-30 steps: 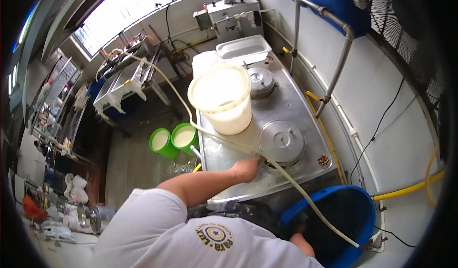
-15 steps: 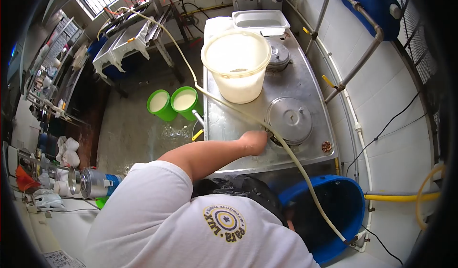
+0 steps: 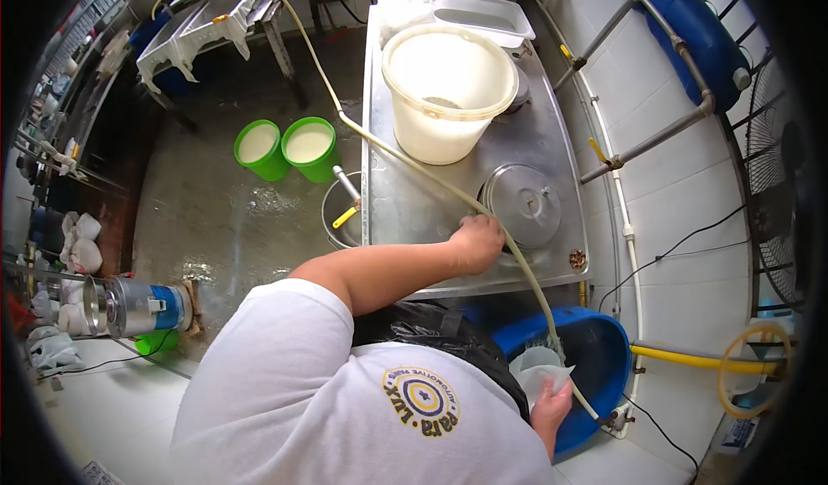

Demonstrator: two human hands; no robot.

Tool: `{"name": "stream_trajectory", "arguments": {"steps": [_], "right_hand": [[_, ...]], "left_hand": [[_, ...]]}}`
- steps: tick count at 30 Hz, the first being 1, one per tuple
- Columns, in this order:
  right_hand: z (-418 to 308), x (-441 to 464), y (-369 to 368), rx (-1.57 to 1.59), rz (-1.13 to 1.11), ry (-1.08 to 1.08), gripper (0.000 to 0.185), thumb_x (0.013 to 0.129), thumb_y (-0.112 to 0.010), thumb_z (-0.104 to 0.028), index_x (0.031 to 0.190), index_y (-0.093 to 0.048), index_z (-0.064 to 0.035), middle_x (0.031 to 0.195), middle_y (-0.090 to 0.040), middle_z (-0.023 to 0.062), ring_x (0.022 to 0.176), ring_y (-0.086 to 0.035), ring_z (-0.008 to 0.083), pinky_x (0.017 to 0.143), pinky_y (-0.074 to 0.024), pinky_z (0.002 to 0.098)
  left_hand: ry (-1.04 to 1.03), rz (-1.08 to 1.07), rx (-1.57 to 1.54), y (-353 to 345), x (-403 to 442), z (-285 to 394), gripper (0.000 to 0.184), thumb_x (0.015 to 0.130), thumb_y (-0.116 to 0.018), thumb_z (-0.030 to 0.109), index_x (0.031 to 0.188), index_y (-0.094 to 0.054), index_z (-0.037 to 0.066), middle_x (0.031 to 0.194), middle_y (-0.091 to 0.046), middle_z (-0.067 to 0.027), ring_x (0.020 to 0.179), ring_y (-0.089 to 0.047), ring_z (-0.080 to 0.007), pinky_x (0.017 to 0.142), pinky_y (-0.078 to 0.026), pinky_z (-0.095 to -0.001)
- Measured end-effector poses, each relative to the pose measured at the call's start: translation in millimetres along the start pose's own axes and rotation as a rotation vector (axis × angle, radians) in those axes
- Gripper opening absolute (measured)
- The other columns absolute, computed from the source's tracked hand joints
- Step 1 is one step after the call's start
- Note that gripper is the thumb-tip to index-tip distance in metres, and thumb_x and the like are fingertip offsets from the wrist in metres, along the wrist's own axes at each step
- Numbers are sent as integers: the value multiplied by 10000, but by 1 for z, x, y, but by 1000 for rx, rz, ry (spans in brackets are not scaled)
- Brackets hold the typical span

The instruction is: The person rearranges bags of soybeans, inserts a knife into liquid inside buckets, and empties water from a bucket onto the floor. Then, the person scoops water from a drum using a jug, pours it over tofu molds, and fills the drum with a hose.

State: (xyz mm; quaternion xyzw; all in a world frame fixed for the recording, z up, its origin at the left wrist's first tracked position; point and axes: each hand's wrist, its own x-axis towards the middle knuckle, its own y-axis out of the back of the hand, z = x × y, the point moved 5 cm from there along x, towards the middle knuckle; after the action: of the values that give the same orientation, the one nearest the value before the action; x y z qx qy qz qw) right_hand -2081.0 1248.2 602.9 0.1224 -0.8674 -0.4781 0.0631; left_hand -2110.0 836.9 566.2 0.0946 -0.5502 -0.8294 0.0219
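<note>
My left hand [image 3: 479, 242] is closed at the near edge of a round metal lid [image 3: 524, 206], beside a pale hose [image 3: 412, 165]. What its curled fingers hold is hidden. The lid sits on the stainless steel table [image 3: 405, 226]. Low on the right, my right hand [image 3: 550, 406] grips a translucent plastic jug [image 3: 536, 366]; its pointed edge looks like a spout. The jug is over the mouth of a blue barrel [image 3: 617, 355], with the hose running close by.
A large whitish bucket [image 3: 440, 131] and a white tub [image 3: 524, 23] stand on the table. Two green buckets [image 3: 272, 166] of pale liquid are on the wet floor, left of a yellow-handled tap [image 3: 345, 217]. Blue tanks [image 3: 690, 36] and pipes line the right wall.
My right hand has come into view with the plastic jug at the blue barrel. My left hand stays near the lid. The whole view has shifted.
</note>
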Motion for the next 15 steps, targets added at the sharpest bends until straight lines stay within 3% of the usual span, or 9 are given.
{"name": "stream_trajectory", "arguments": {"steps": [1,2,4,5,7,11,13,15], "right_hand": [[-16,6,15,-32,89,90,406,977,-699,-276,1197,-598,49,1022,-707,259,933,-690,432,830,-534,479],[-37,16,28,13,65,99,390,986,-686,-242,1219,-590,55,1040,-705,264,950,-694,430,836,-537,471],[-67,36,50,-36,13,194,409,992,-674,-180,1297,-568,72,1109,-700,284,1017,-702,423,875,-545,441],[-93,47,59,-98,-24,273,502,974,-691,-210,1342,-541,97,1179,-669,321,1085,-665,469,939,-526,464],[-136,69,69,-186,-107,416,509,962,-684,-204,1350,-546,98,1183,-671,321,1086,-658,486,937,-531,478],[-199,98,77,-249,-110,524,498,950,-702,-209,1350,-566,54,1109,-696,292,1007,-680,468,874,-553,473],[-209,103,79,-205,-214,425,523,956,-717,-241,1368,-563,40,1114,-700,284,1015,-686,458,872,-561,456],[-208,103,79,-142,-189,452,534,959,-721,-263,1373,-563,36,1118,-703,281,1022,-695,445,873,-564,446]], "left_hand": [[-153,112,254,3,-3,11,347,909,-626,195,1165,-651,-37,1220,-636,-275,1151,-641,-439,969,-513,-521],[-161,117,242,0,-2,17,347,909,-626,195,1165,-651,-37,1220,-636,-275,1151,-641,-439,969,-513,-521],[-258,-8,20,-13,2,41,386,917,-651,234,1186,-641,-43,1243,-606,-263,1167,-619,-468,1004,-495,-518],[-273,-8,12,-14,4,54,386,917,-651,234,1186,-641,-43,1243,-606,-263,1167,-619,-468,1004,-495,-518],[-171,-195,-493,-21,7,81,378,907,-651,231,1168,-640,-43,1213,-628,-300,1162,-630,-456,994,-504,-511],[-123,-315,-607,-34,27,113,343,904,-631,224,1141,-651,-23,1141,-672,-302,1133,-650,-441,984,-508,-511],[-85,137,-828,-20,38,108,288,895,-608,209,1087,-668,4,1026,-717,-272,1042,-687,-441,943,-532,-514],[-58,71,-786,-6,46,97,270,898,-603,211,1068,-674,13,1002,-724,-251,1024,-688,-451,937,-535,-511]]}}
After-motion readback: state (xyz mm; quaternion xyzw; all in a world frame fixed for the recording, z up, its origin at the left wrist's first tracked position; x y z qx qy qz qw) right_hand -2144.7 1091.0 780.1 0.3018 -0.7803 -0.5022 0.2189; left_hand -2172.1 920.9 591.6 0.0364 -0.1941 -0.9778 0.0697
